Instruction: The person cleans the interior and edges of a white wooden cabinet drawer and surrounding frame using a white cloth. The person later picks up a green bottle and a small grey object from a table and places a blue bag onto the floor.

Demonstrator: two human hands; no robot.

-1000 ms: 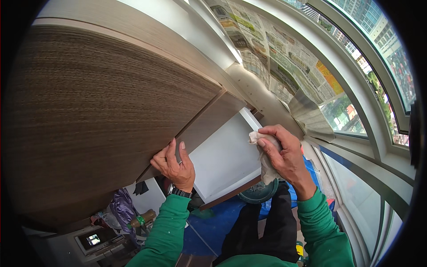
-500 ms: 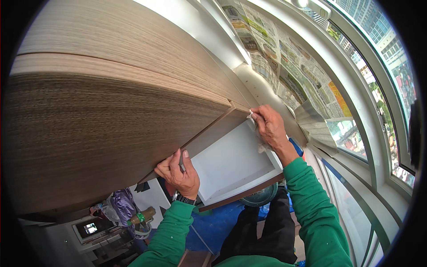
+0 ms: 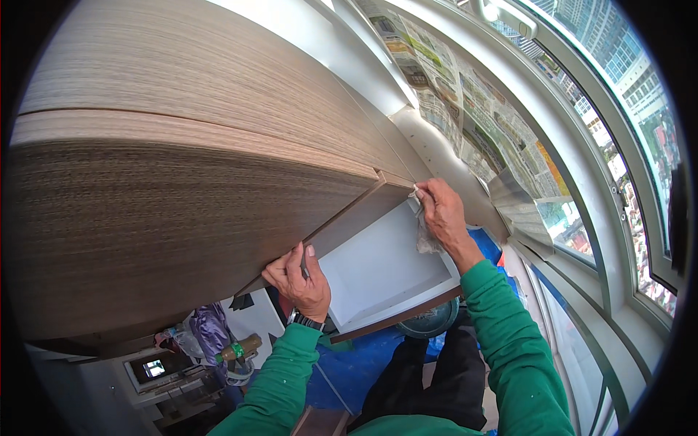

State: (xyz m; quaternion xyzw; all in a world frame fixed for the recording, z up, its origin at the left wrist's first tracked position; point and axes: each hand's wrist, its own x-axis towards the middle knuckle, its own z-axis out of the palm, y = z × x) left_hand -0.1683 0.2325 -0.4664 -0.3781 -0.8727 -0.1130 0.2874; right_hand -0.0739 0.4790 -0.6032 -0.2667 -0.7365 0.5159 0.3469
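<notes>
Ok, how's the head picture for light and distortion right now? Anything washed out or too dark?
Head view: the window frame bows toward the rim, and the corners are black; head view: the pale surface at the top edge is nearly washed out; head view: the lower left is dim, but the right hand and the cloth read clearly.

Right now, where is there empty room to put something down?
Inside the drawer: its white bottom looks bare between the left hand and the cloth in the right hand. It's crowded by that cloth, and at the picture's lower left, around the purple bundle and bottle.
</notes>
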